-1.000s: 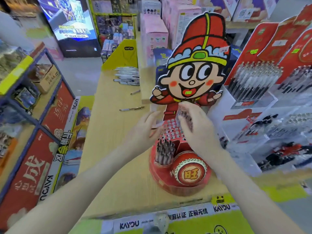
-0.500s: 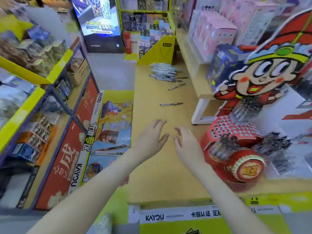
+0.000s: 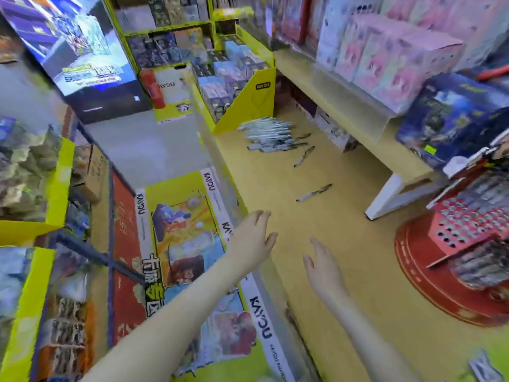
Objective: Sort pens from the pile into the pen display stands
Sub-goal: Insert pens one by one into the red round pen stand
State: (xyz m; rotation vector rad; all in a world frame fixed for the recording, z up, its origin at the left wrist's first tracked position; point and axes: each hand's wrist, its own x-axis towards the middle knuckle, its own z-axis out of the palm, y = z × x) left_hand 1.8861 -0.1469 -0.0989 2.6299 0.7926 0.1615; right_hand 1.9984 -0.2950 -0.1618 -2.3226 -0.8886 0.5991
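Pens (image 3: 314, 193) judged light, stiff, slick; best pinched mid-barrel. Pile (image 3: 271, 135) is heaped at counter's (image 3: 344, 244) far end by yellow box (image 3: 248, 106); 2 strays lie nearer, mid-counter. L hand (image 3: 253, 238) and R hand (image 3: 322, 268) are held over near part, fingers loose, nothing grasped. Stand (image 3: 440, 277) sits at right edge. Shelf (image 3: 344, 106) is raised just right of pile; reach may be cramped.

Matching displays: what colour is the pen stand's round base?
Red; the pen stand's round base shows best in the head view.
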